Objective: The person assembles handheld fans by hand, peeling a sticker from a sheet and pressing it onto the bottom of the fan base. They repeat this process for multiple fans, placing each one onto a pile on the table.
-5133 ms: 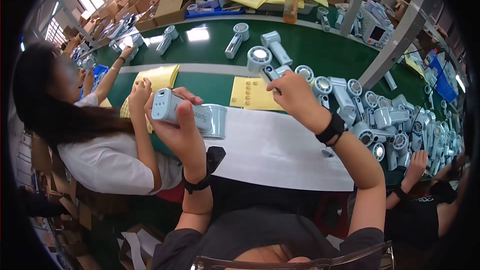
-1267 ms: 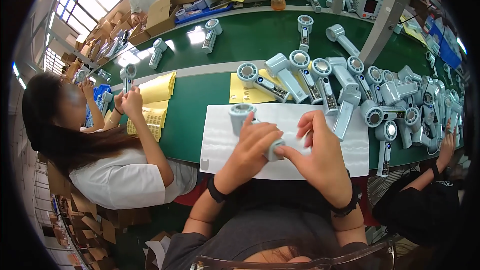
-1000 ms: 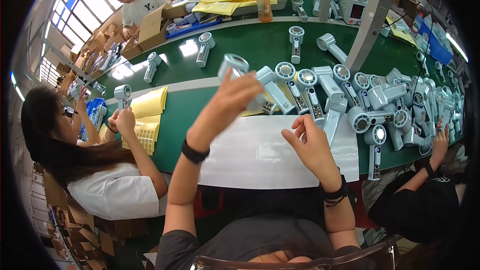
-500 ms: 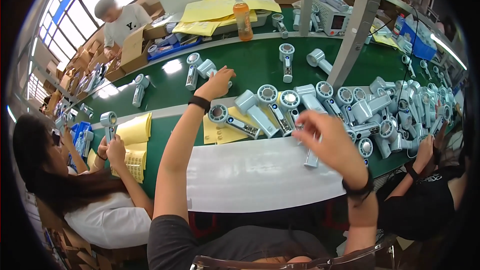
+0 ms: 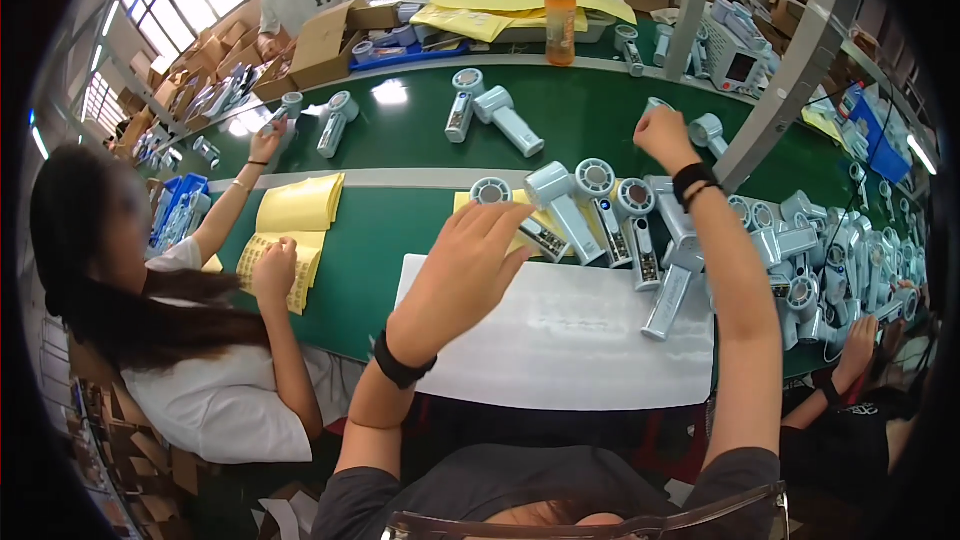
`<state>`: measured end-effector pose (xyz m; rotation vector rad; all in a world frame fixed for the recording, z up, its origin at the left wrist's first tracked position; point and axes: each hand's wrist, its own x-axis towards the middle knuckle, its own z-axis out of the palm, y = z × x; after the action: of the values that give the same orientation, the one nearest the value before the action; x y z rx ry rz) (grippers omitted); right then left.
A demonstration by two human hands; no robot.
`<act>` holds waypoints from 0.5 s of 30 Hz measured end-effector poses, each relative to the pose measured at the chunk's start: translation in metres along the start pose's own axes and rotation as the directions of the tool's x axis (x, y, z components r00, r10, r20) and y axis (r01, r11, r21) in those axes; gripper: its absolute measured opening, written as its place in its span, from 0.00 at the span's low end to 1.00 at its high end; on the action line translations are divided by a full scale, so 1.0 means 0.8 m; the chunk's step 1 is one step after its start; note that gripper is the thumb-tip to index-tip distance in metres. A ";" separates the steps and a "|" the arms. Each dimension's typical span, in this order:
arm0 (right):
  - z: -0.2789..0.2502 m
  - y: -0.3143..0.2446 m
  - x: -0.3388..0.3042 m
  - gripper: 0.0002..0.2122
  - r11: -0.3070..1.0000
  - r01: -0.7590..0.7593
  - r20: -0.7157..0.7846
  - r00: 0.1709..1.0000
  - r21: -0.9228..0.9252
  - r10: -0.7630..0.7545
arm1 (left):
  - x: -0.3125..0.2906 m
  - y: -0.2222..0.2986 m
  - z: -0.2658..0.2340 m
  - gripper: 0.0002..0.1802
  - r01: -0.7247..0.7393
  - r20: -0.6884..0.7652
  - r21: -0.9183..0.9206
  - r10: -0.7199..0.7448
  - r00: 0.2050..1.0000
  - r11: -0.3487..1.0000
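Observation:
My right hand [image 5: 664, 136] is stretched out over the green belt, its fingers closed round a handheld fan [image 5: 656, 103]; only the fan's head shows past the knuckles. Above the near edge of the white sheet [image 5: 560, 340] hovers my left hand [image 5: 462, 275], empty, fingers extended. Just beyond its fingertips, a row of pale grey-blue fans [image 5: 560, 212] lies partly on yellow paper. One more fan [image 5: 672, 300] rests on the sheet's right part, grille side turned away. Two fans [image 5: 508, 122] lie side by side on the belt, out of reach of either hand.
A big heap of fans [image 5: 840, 260] covers the table at right. A grey metal post [image 5: 790, 80] rises beside my right hand. At left, a co-worker's hand [image 5: 264, 144] holds a fan over the belt. An orange drink bottle [image 5: 560, 25] stands on the far ledge.
My left hand has drawn back from the fans on the belt. My right hand has reached forward from the sheet to a fan on the belt. The left co-worker has extended a fan outward.

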<state>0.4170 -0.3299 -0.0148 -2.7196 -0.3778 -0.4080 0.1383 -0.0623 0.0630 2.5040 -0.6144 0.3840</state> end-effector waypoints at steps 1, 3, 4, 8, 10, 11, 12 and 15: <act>-0.045 -0.031 -0.013 0.06 0.981 -0.132 0.108 0.987 0.144 0.117 | -0.017 0.007 0.001 0.24 -0.001 -0.040 -0.005 0.001 0.999 1.000; -0.112 -0.083 -0.051 0.08 0.939 -0.123 0.176 0.982 0.320 0.069 | -0.039 0.018 0.005 0.26 -0.014 -0.084 -0.013 0.013 0.996 1.000; -0.132 -0.104 -0.082 0.09 0.931 0.031 0.121 0.989 0.363 -0.081 | -0.048 0.028 0.009 0.28 -0.006 -0.188 -0.059 -0.006 0.982 0.998; -0.183 -0.200 -0.221 0.07 0.720 0.354 0.081 0.866 0.597 -0.493 | -0.067 0.059 0.032 0.37 -0.037 -0.419 -0.106 -0.010 0.908 0.994; -0.184 -0.227 -0.272 0.09 0.599 0.484 0.035 0.758 0.638 -0.651 | -0.073 0.054 0.030 0.46 -0.023 -0.468 0.074 0.055 0.882 0.997; -0.184 -0.240 -0.290 0.09 0.554 0.509 0.010 0.730 0.659 -0.683 | -0.092 0.051 0.028 0.46 -0.026 -0.339 -0.067 0.002 0.941 0.997; -0.183 -0.249 -0.297 0.09 0.557 0.511 0.007 0.733 0.654 -0.681 | -0.122 0.047 0.027 0.46 0.007 -0.200 -0.191 -0.046 0.979 0.982; -0.154 -0.271 -0.307 0.09 0.180 -0.243 0.302 0.793 0.953 -0.529 | -0.187 0.034 0.043 0.37 0.228 -0.185 -0.576 -0.397 0.899 0.785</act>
<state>0.0948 -0.2338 0.0824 -1.3334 -0.7605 0.5803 0.0012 -0.0500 -0.0108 1.8962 -0.1344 0.3827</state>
